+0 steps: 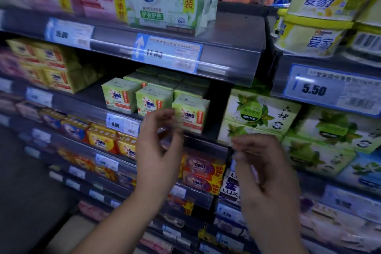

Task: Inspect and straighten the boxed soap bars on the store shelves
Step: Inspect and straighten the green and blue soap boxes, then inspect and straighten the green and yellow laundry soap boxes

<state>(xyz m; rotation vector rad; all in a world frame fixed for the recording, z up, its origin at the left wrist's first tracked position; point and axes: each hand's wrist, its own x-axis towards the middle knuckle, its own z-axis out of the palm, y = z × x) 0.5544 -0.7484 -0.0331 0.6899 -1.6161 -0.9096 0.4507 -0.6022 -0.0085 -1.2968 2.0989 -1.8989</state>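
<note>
Fingers [159, 114] loose and apart on both hands, gripping nothing. My left hand [158, 144] just left of nearest green OMO box [190, 114], contact unclear. Right hand [263, 169] lower right, apart.

Pale green soap boxes [190, 114] with red-and-blue starburst logo before me, yellow-and-red packs [102, 139] below, white-and-green leaf-printed cartons [261, 112] at my right, blue-bordered price tags [167, 51], grey shelves [233, 39]

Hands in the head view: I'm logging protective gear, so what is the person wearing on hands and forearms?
Nothing shows: the left hand and right hand are ungloved, with no ring, watch or bracelet visible through the motion blur. Both forearms are bare to the frame's bottom edge; no sleeve appears.
</note>
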